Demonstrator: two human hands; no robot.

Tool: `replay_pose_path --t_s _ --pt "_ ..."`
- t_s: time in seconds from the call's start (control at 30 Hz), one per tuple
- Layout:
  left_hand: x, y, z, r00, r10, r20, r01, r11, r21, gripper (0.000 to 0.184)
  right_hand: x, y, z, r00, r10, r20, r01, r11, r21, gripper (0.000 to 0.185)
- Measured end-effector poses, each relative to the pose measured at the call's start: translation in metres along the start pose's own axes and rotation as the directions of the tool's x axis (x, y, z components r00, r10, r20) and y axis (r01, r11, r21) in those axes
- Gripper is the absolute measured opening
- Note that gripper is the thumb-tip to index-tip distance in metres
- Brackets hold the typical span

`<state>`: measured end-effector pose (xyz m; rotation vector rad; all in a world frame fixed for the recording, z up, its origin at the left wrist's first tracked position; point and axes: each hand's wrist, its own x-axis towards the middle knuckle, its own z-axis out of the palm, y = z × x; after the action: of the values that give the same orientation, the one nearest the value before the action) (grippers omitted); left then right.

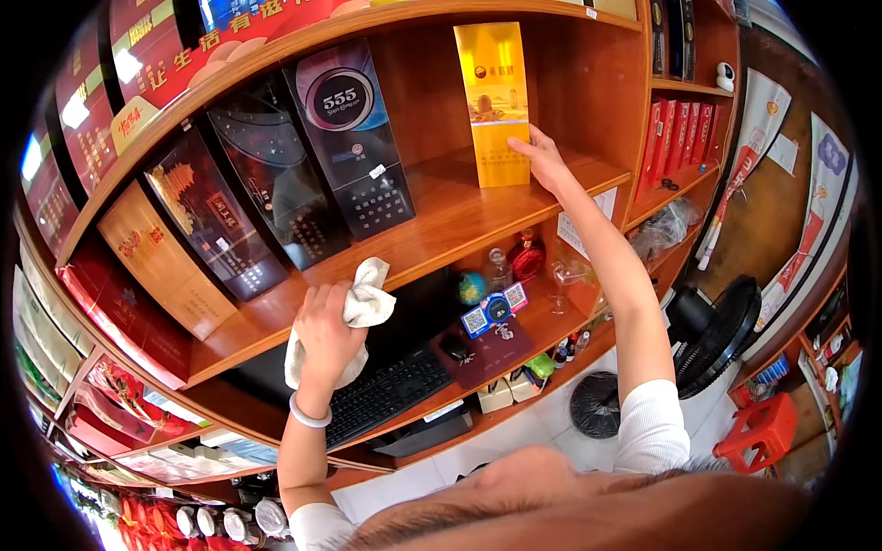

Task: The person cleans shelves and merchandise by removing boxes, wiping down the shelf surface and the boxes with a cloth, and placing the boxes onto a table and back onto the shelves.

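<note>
My right hand (542,158) is at the lower right edge of a tall yellow-gold box (501,92), thumb and fingers closed on its side. The box stands upright, or nearly so, at the shelf; whether its base touches the wood I cannot tell. My left hand (326,329) is wrapped round a whitish cloth (369,298), which bunches out above the fingers and hangs below them. It is in front of the shelf's lower edge. A dark box marked 555 (354,138) stands on the wooden shelf (432,207) between my two hands.
More display boxes (216,216) line the shelf to the left. Below are a keyboard (390,390), a mouse (455,347), a QR-code stand (496,310), a small globe (471,288) and glassware (560,285). A black fan (721,335) and a red stool (758,432) stand at the right.
</note>
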<state>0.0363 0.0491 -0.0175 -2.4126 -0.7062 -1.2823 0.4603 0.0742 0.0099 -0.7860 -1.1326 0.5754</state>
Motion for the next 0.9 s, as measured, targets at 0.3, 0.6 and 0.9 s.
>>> replay_pose_path --t_s 0.3,0.6,0.9 --pt "-0.001 -0.001 0.004 1.0 0.009 -0.029 -0.01 1.0 -0.018 0.03 -0.007 -0.004 0.004 1.0 0.017 0.014 -0.015 0.987 -0.157 0.051" --pt "-0.001 -0.002 0.003 0.999 0.022 -0.028 -0.022 0.999 -0.024 0.029 -0.009 -0.009 0.006 0.995 0.101 -0.019 -0.103 0.969 -0.226 0.055" --pt "-0.001 -0.002 0.004 0.999 0.017 -0.032 -0.017 1.0 -0.007 0.029 -0.007 -0.004 -0.004 0.925 -0.234 -0.299 0.14 0.943 -0.303 0.059"
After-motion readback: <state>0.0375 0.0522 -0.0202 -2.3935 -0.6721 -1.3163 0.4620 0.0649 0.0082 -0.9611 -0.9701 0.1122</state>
